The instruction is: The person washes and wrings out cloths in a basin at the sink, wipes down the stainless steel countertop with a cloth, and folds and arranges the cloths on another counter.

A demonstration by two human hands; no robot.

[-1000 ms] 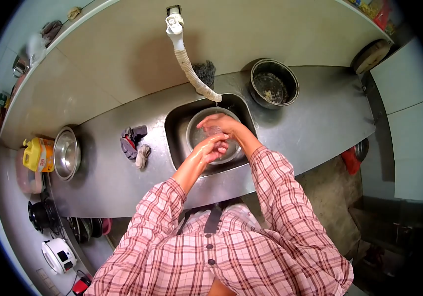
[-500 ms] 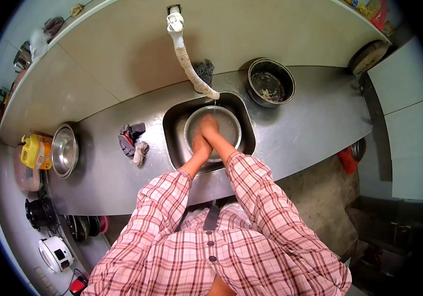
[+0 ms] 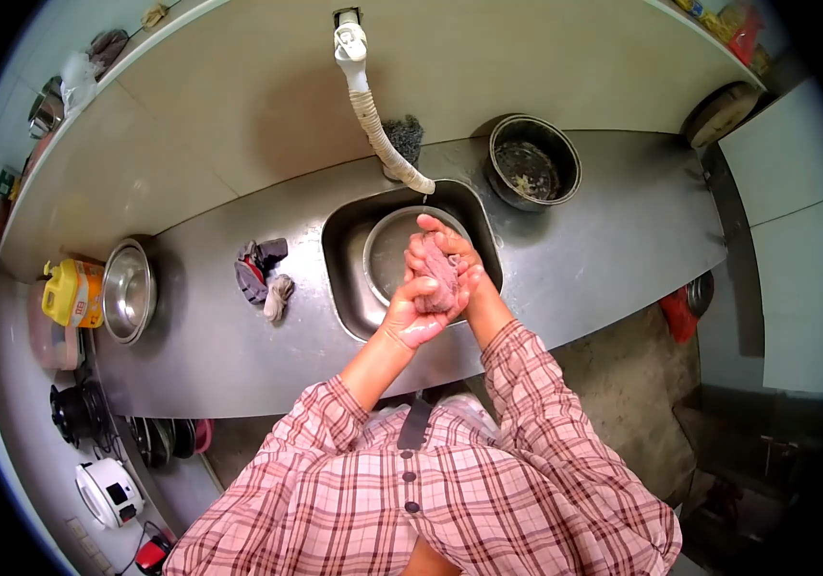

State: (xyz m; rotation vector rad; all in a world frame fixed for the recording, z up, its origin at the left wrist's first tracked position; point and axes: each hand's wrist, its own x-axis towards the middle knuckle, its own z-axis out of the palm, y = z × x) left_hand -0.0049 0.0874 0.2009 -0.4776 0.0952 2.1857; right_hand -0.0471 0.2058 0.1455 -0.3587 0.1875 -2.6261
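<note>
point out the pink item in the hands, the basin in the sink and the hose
Pink item (image 3: 439, 276), head view: its visible middle
Basin (image 3: 379, 254), head view: its inner left wall
Hose (image 3: 375, 128), head view: midway along its length

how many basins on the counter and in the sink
2: a grey basin in the sink, partly covered by the left hand and right hand, and a metal basin on the counter, far left. Others nested beneath may be hidden.

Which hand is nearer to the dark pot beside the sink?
Right. The right hand, on the pink cloth, is below and left of the dark pot in view; the left hand, holding the cloth too, is lower and farther left.
</note>
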